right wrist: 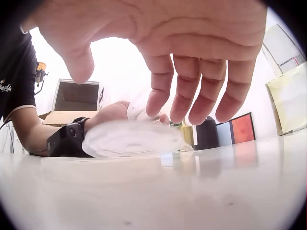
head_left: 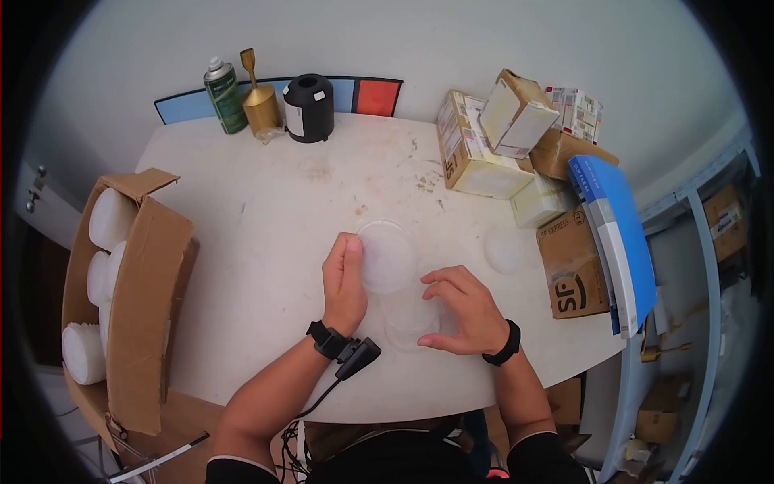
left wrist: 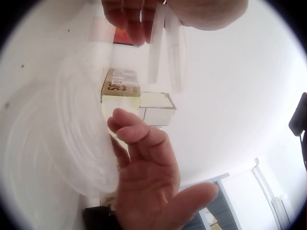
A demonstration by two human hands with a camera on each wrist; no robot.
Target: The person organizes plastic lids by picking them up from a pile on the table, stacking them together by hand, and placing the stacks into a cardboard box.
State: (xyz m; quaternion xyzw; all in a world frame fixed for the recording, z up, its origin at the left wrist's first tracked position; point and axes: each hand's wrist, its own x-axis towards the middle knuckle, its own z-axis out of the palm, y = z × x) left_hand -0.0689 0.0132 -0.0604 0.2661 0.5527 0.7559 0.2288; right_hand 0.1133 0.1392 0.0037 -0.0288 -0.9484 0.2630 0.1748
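My left hand (head_left: 344,282) pinches translucent round lids (head_left: 387,256) between thumb and fingers. In the left wrist view two thin discs (left wrist: 156,48) stand side by side in that hand (left wrist: 129,17). To its right, my right hand (head_left: 463,310) has thumb and fingers spread, holding nothing. Beside those fingers is another translucent lid (head_left: 411,323). The right wrist view shows this lid (right wrist: 132,139) blurred and low over the table, under the right hand (right wrist: 163,33); whether it touches the table I cannot tell. One more faint disc (head_left: 504,250) lies farther right on the table.
A cardboard box (head_left: 149,315) with white round containers (head_left: 84,353) stands at the left. Stacked boxes (head_left: 488,173), a blue folder (head_left: 617,234) and a brown box (head_left: 571,270) are at the right. A spray can (head_left: 226,101), gold holder (head_left: 260,109) and black cylinder (head_left: 309,109) stand behind.
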